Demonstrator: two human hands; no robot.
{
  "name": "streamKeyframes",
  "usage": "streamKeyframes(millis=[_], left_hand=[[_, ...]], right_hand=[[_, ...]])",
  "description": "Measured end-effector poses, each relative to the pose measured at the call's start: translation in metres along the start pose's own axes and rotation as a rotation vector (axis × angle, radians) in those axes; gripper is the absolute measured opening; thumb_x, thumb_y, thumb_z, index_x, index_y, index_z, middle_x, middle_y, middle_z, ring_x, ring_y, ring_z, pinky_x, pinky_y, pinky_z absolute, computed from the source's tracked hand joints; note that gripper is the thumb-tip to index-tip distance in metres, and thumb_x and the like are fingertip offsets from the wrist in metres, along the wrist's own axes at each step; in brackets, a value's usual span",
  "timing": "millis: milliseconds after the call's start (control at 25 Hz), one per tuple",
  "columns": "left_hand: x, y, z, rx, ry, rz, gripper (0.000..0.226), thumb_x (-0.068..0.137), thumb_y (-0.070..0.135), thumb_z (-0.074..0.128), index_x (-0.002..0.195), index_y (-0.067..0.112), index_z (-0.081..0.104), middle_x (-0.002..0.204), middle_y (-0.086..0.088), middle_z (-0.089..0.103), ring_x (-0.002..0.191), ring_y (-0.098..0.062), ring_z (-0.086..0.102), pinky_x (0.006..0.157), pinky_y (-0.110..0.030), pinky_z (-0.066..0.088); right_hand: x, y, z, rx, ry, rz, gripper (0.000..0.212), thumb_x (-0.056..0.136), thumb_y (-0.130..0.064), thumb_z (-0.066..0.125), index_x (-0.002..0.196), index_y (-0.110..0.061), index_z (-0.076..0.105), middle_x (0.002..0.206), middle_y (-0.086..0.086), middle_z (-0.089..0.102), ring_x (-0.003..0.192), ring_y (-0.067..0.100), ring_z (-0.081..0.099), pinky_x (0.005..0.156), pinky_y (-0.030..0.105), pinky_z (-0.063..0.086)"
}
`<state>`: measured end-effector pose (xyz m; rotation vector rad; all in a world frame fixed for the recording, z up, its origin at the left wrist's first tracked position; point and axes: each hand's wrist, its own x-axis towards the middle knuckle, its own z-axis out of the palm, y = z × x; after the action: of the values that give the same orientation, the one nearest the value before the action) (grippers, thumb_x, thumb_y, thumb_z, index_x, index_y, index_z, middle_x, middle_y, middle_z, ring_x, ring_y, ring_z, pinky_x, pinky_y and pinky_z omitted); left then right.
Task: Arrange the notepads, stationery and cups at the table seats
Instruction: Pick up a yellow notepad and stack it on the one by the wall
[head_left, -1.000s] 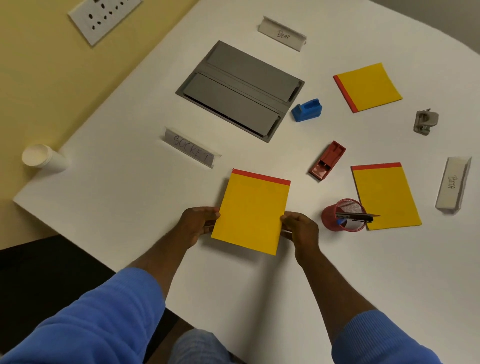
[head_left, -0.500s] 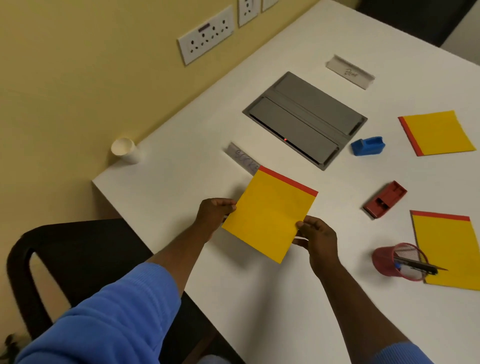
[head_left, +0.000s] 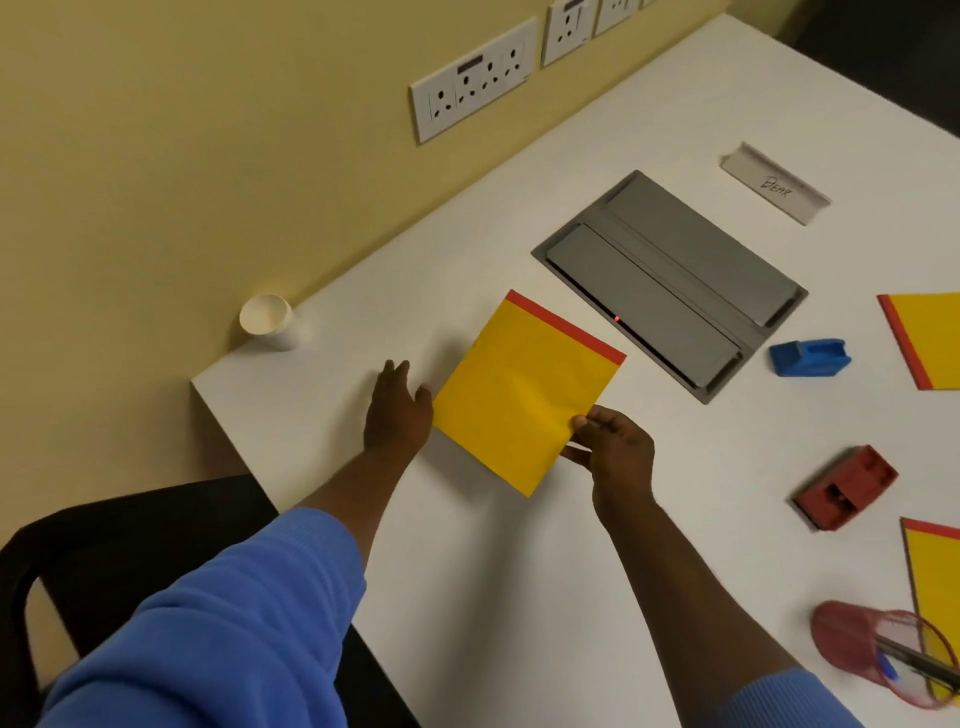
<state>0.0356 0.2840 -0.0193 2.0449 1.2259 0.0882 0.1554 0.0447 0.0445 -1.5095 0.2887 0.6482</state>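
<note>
Yellow wall (head_left: 208, 156) with sockets (head_left: 472, 85); white table (head_left: 493, 597); probably a black chair (head_left: 130, 530).

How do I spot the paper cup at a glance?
Follow the yellow wall below the socket plates down to the near-left corner of the white table. The paper cup stands upright there, beyond the left hand. It is small, white and plain, unlike the red mesh pen cup at the right.

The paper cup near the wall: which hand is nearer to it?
Left. The left hand is open beside the notepad, on the side toward the paper cup. The right hand pinches the notepad at its lower corner, farther away.
</note>
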Motion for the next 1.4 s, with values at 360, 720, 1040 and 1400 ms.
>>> streamKeyframes(millis=[360, 720, 1040, 1400], left_hand=[[0.091, -0.03, 0.018, 0.426, -0.058, 0.042, 0.074, 0.103, 0.06, 0.03, 0.163, 0.025, 0.002, 0.17, -0.014, -0.007, 0.156, -0.037, -0.007, 0.124, -0.054, 0.001], [0.089, -0.039, 0.038, 0.522, 0.202, 0.15, 0.078, 0.1, 0.066, 0.027, 0.163, 0.022, 0.014, 0.169, -0.017, 0.007, 0.157, -0.037, 0.001, 0.125, -0.058, 0.006], [0.09, -0.042, 0.038, 0.483, 0.205, 0.149, 0.078, 0.1, 0.066, 0.028, 0.163, 0.024, 0.01, 0.17, -0.014, 0.0, 0.157, -0.034, -0.006, 0.125, -0.058, 0.005], [0.089, -0.041, 0.038, 0.487, 0.187, 0.129, 0.078, 0.1, 0.068, 0.023, 0.163, 0.024, 0.008, 0.17, -0.014, -0.002, 0.157, -0.033, -0.008, 0.125, -0.058, 0.006]], right_hand=[[0.096, -0.059, 0.13, 0.054, 0.041, -0.007, 0.015, 0.091, 0.008, 0.065, 0.091, -0.006, 0.069, 0.095, 0.02, 0.073, 0.082, 0.032, 0.074, 0.063, 0.035, 0.062], [0.18, -0.057, 0.222, -0.028, 0.092, 0.062, 0.012, 0.094, 0.005, 0.063, 0.086, -0.004, 0.066, 0.088, 0.017, 0.069, 0.07, 0.026, 0.069, 0.057, 0.031, 0.061], [0.208, -0.049, 0.263, -0.101, 0.064, 0.249, 0.017, 0.096, 0.003, 0.062, 0.08, -0.001, 0.06, 0.079, 0.015, 0.062, 0.062, 0.022, 0.063, 0.071, 0.04, 0.062], [0.2, -0.046, 0.246, -0.082, 0.01, 0.231, 0.064, 0.101, -0.059, 0.045, 0.126, -0.002, 0.06, 0.115, 0.022, 0.069, 0.103, 0.033, 0.071, 0.091, 0.044, 0.06]])
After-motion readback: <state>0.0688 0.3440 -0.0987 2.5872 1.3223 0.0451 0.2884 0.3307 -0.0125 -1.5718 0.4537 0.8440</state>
